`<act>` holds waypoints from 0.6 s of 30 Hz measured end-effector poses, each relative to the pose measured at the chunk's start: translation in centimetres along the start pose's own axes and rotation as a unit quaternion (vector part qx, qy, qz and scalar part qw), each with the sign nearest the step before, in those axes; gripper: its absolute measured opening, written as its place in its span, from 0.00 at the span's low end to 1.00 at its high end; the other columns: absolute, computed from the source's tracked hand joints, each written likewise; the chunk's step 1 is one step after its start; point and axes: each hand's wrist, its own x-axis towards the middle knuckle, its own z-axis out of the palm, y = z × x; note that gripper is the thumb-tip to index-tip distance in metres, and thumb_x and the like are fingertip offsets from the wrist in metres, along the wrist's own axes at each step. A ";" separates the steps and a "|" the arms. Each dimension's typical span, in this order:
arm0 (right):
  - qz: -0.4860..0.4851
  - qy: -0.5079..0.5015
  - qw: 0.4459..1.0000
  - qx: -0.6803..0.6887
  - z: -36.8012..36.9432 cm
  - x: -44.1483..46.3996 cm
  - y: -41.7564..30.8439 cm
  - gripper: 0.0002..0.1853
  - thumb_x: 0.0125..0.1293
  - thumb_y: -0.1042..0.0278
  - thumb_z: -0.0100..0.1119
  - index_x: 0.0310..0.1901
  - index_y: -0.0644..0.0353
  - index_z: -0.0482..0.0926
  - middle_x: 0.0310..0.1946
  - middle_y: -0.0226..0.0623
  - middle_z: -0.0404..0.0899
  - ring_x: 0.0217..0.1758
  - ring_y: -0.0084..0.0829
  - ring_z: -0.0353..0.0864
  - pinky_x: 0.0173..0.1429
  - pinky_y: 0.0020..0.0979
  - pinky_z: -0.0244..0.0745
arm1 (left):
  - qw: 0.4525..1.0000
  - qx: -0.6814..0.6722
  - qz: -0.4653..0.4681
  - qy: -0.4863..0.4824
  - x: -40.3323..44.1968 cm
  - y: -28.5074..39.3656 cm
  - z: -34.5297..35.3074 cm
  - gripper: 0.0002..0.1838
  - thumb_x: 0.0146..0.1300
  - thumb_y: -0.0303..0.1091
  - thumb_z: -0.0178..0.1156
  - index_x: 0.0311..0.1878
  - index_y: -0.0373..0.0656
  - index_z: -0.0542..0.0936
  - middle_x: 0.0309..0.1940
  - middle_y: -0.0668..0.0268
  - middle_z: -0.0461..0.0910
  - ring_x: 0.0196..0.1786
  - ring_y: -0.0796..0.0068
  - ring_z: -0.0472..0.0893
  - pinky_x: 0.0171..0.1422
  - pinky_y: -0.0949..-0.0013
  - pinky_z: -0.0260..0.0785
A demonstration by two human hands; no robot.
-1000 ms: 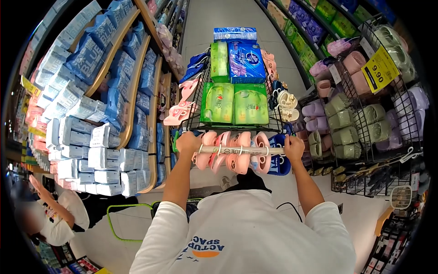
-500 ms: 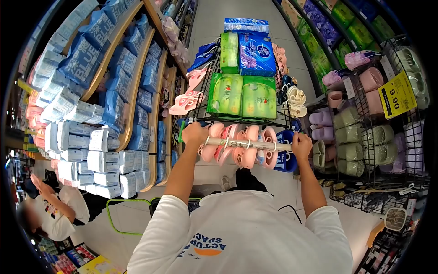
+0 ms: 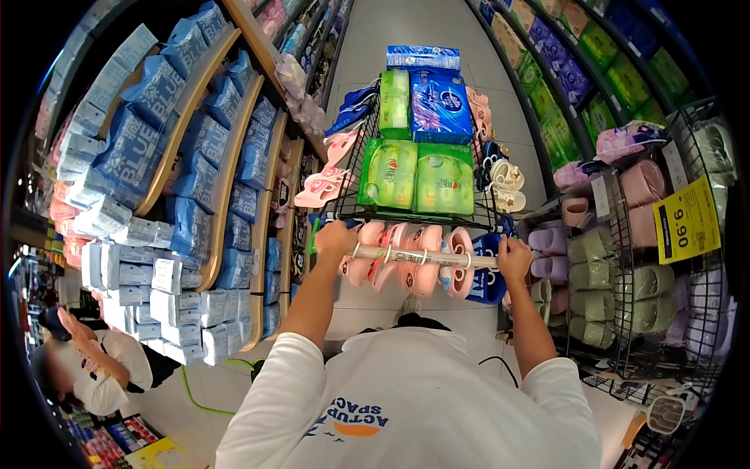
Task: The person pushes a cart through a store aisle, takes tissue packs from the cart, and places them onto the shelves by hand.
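Observation:
My left hand (image 3: 334, 238) wraps around the left end of the handle (image 3: 449, 259) of a black wire shopping cart (image 3: 351, 209). My right hand (image 3: 514, 256) grips the same bar at its right end. Between them, pink slippers (image 3: 422, 258) hang from the bar on white rings, with a blue pair (image 3: 488, 270) beside my right hand. Green tissue packs (image 3: 388, 173) and a blue pack (image 3: 439, 105) are stacked in the cart. Pink sandals (image 3: 320, 187) hang on its left side; cream and dark footwear (image 3: 506, 184) hangs on its right.
Shelves of blue-and-white packs (image 3: 129, 152) line the left. On the right, wire racks (image 3: 625, 328) hold wrapped slippers (image 3: 590, 285) beneath a yellow price sign (image 3: 687, 220). The tiled aisle (image 3: 406, 23) runs ahead. Another person (image 3: 101, 363) with raised hands is at lower left.
The side shelves and price sign have slid lower in view as the cart and I move forward along the aisle. Both hands keep their hold on the handle.

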 end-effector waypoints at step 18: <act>-0.003 -0.114 0.993 0.031 3.8 9.2 5.3 0.20 0.63 0.61 0.57 0.18 0.64 0.71 0.16 0.46 0.70 0.24 0.49 0.71 0.31 0.46 0.64 | 0.997 -0.020 -0.060 -0.039 5.6 7.1 -2.4 0.23 0.54 0.53 0.60 0.38 0.40 0.85 0.40 0.53 0.84 0.44 0.56 0.84 0.49 0.61 0.76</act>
